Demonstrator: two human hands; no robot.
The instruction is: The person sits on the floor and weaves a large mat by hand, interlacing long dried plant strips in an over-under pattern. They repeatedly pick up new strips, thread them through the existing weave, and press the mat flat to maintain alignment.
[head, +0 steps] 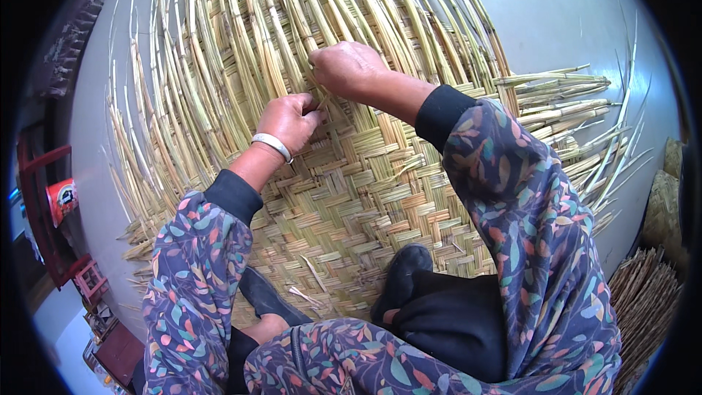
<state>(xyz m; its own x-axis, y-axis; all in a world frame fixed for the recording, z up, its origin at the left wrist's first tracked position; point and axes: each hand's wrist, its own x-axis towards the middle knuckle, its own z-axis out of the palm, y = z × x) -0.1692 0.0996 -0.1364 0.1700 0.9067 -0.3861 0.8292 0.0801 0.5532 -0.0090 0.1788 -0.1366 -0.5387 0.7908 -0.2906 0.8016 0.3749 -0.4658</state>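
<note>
A large mat of split plant stalks (351, 197), woven in a diagonal pattern, lies on the floor under my feet. Long unwoven stalks (241, 38) fan out from its far edge. My left hand (290, 123), with a pale bracelet on the wrist, pinches a thin strip between thumb and fingers at the edge of the weave. Just beyond it and to the right, my right hand (351, 68) is closed around a stalk; its fingertips are mostly hidden. The two hands are close together but apart.
Stalk ends (570, 104) stick out on the right side. A bundle of thin brown sticks (641, 296) lies at the lower right. Dark red wooden furniture (41, 219) and a red container (62, 201) stand at the left. My dark shoes (408, 269) rest on the mat.
</note>
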